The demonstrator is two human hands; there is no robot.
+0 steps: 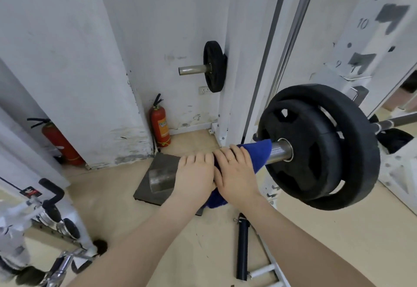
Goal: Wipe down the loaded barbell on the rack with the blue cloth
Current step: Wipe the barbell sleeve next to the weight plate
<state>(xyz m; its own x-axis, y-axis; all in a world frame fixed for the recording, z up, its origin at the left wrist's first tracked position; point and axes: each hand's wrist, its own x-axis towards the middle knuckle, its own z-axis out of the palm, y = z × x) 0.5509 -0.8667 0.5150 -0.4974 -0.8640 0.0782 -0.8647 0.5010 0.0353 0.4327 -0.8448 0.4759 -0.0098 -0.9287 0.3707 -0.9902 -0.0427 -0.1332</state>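
Note:
The barbell's steel sleeve (278,151) sticks out toward me from two black weight plates (320,147) on the white rack (352,70). A blue cloth (259,153) is draped over the sleeve, between its end and the plates. My right hand (237,174) is wrapped over the cloth and the sleeve. Right beside it, my left hand (196,176) grips the bare sleeve end, whose tip (160,179) shows left of the fingers. The far part of the bar (397,121) runs off to the right behind the plates.
A smaller black plate (214,69) hangs on a storage peg at the back upright. Two red fire extinguishers (160,126) (61,142) stand by the wall. A dark mat (155,178) lies on the floor under the sleeve, a black tube (242,246) nearer me, other gym gear (45,219) at left.

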